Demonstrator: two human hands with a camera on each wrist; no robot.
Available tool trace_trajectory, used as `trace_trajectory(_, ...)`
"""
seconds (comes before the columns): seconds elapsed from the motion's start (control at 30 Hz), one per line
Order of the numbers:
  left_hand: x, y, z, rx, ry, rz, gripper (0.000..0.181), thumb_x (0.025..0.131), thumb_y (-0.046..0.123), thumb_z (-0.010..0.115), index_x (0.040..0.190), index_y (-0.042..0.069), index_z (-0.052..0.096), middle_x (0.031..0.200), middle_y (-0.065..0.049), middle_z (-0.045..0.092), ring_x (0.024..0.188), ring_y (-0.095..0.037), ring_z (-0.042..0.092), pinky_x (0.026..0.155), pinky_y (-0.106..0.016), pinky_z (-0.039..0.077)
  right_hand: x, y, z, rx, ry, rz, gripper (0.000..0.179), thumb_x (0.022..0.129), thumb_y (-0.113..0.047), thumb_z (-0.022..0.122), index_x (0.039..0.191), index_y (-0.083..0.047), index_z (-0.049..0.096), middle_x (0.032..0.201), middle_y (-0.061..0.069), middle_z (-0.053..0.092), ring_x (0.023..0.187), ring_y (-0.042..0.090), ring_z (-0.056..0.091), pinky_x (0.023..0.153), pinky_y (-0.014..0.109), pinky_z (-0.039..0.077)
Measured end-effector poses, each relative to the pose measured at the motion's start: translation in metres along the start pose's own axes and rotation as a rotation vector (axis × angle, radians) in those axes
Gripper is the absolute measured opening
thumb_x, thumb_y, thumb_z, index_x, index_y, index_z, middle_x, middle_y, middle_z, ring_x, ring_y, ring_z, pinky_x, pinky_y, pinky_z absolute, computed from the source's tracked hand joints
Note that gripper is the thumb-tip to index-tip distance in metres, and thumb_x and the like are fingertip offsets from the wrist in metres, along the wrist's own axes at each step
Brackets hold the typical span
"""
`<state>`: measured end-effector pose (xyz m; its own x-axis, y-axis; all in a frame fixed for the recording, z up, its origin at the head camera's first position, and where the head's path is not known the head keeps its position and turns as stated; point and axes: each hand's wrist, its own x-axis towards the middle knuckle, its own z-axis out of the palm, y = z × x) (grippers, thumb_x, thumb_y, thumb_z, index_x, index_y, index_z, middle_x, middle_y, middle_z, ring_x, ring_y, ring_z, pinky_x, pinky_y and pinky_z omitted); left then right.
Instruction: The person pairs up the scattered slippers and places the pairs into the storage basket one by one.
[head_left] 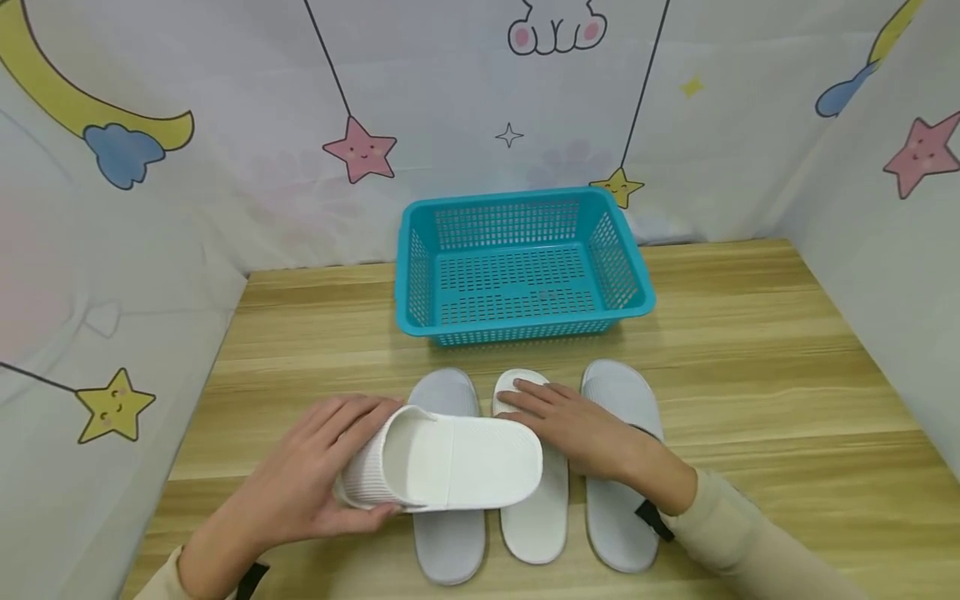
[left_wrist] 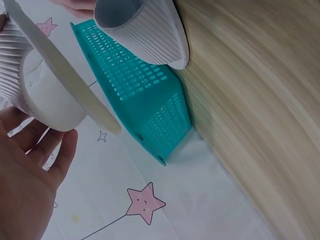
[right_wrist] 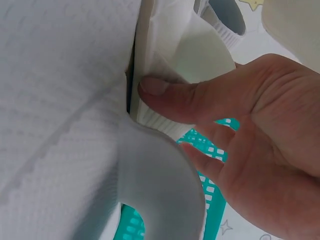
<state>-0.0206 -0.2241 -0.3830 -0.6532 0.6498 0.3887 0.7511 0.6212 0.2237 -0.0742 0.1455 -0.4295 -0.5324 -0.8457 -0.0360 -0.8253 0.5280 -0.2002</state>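
Note:
My left hand [head_left: 315, 471] grips a white slipper [head_left: 487, 462] by its ribbed toe band, thumb below and fingers over the top. It is held sideways above the table, open heel end pointing right. In the left wrist view, the fingers curl against the band of this white slipper [left_wrist: 65, 107]. My right hand [head_left: 577, 425] lies over the toe of a second white slipper [head_left: 536, 525] on the table. The right wrist view shows the thumb [right_wrist: 165, 95] against that slipper's side, fingers on the band's other side. The held slipper partly covers the lower one.
Grey slippers lie on both sides of the white one, a left grey slipper [head_left: 450, 550] and a right grey slipper [head_left: 622, 525]. Behind them a teal mesh basket [head_left: 525, 321] stands on the wooden table [head_left: 750, 350]. Printed cloth walls [head_left: 262, 167] enclose the back and sides.

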Motion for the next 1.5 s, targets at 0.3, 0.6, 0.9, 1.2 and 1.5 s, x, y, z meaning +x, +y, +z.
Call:
trace_trajectory(0.3,0.001,0.0,-0.001,0.003,-0.011,-0.021,0.095,0.083,0.071,0.073,0.154,0.01,0.054,0.141,-0.003,0.062,0.124,-0.023,0.057,0.106,-0.043,0.046,-0.002,0.003,-0.005,0.024,-0.007,-0.032,0.094,0.071,0.024,0.079,0.155,-0.01,0.053,0.165,0.012,0.046,0.154,0.037,0.039,0.12,0.056,0.041)
trace_trajectory(0.6,-0.001,0.001,0.001,0.007,-0.006,-0.016,0.096,0.085,0.073,0.07,0.154,0.009,0.054,0.141,-0.004,0.062,0.123,-0.023,0.058,0.105,-0.045,0.047,0.002,0.008,-0.007,-0.019,-0.011,-0.089,0.103,0.063,0.022,0.084,0.156,-0.008,0.051,0.164,0.011,0.046,0.151,0.034,0.045,0.119,0.051,0.044)
trace_trajectory(0.9,-0.002,0.003,0.0,0.008,-0.006,-0.012,0.096,0.082,0.072,0.074,0.152,0.008,0.055,0.14,-0.003,0.063,0.123,-0.022,0.058,0.106,-0.042,0.046,0.002,0.003,-0.002,-0.012,-0.031,-0.057,0.101,0.065,0.021,0.086,0.154,-0.012,0.053,0.165,0.012,0.045,0.151,0.035,0.044,0.117,0.055,0.045)
trace_trajectory(1.2,-0.003,0.002,-0.004,0.024,-0.002,-0.026,0.093,0.087,0.072,0.069,0.154,0.009,0.054,0.141,-0.004,0.062,0.123,-0.023,0.058,0.107,-0.042,0.045,0.006,0.003,-0.006,-0.044,-0.04,-0.048,0.094,0.072,0.016,0.088,0.154,-0.013,0.055,0.165,0.012,0.045,0.152,0.034,0.043,0.117,0.054,0.045)
trace_trajectory(1.5,-0.003,0.001,-0.008,0.043,0.007,-0.031,0.092,0.089,0.073,0.065,0.154,0.01,0.054,0.14,-0.006,0.062,0.126,-0.027,0.057,0.107,-0.044,0.044,-0.001,0.01,-0.014,0.009,-0.024,-0.058,0.09,0.072,0.025,0.074,0.152,-0.011,0.058,0.163,0.012,0.049,0.152,0.035,0.044,0.12,0.054,0.042)
